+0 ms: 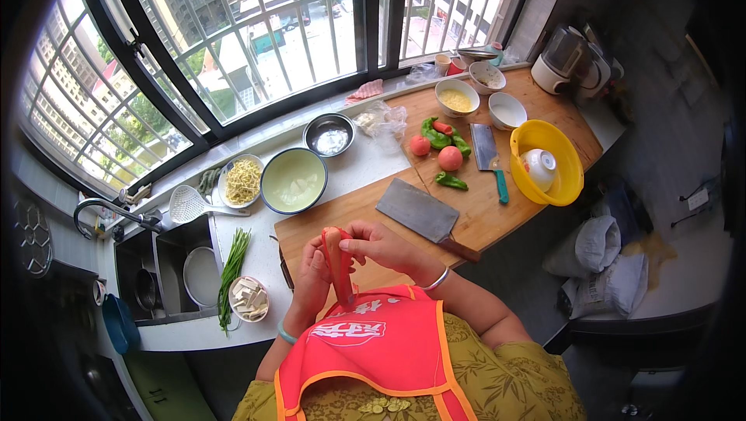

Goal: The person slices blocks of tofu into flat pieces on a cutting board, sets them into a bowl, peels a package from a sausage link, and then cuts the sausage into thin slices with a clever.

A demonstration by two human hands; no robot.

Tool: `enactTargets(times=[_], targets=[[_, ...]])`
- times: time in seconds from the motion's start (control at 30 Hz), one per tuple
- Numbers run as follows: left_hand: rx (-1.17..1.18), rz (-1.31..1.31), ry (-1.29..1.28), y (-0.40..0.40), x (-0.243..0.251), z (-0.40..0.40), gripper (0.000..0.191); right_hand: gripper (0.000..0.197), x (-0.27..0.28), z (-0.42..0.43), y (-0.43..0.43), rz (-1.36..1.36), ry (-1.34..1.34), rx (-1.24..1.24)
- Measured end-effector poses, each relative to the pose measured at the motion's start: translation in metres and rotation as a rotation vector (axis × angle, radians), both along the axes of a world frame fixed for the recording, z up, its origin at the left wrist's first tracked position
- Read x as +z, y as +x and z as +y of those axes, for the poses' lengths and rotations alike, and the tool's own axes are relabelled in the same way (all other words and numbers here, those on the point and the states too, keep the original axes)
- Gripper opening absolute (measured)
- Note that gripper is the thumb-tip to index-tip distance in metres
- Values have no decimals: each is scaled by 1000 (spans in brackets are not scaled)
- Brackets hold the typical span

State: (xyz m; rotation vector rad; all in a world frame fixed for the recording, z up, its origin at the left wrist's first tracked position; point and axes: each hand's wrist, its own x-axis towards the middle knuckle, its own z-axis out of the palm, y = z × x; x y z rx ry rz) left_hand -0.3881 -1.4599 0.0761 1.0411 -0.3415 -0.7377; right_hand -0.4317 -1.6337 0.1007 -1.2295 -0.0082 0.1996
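In front of my apron (373, 333), both hands are on what looks like a sausage in a red plastic wrapper (337, 258). Its pinkish-brown upper end is bare, with red film folded down beside it. My left hand (312, 281) grips it from the left. The thumb and fingers of my right hand (382, 248) pinch the red film at the other side. Beyond my hands, a wooden cutting board (349, 217) carries a broad cleaver (418, 208), its brown handle towards me. A smaller knife with a teal handle (485, 150) lies farther right.
Tomatoes (450, 158) and green peppers (436, 135) lie on the board. A yellow basin (521, 188) holds an upturned bowl (539, 169). Left are a green bowl (294, 179), bean sprouts (243, 181), garlic chives (234, 272), white slices (250, 298) and a double sink (157, 281).
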Motion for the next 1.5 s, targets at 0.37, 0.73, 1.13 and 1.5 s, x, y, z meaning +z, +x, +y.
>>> enactTargets(times=[0.37,0.73,1.13,1.5], targets=[[30,-18,40,-2,13,-7,49,13,-4,16,-4,63,67,-132],[-223,47,-114,9,-15,-1,45,14,-6,15,-13,283,237,-213],[-54,-59,-23,6,-11,-1,56,24,-12,28,-10,17,-139,-276],[-198,-176,-4,14,-27,7,60,24,-10,26,-15,342,64,-179]])
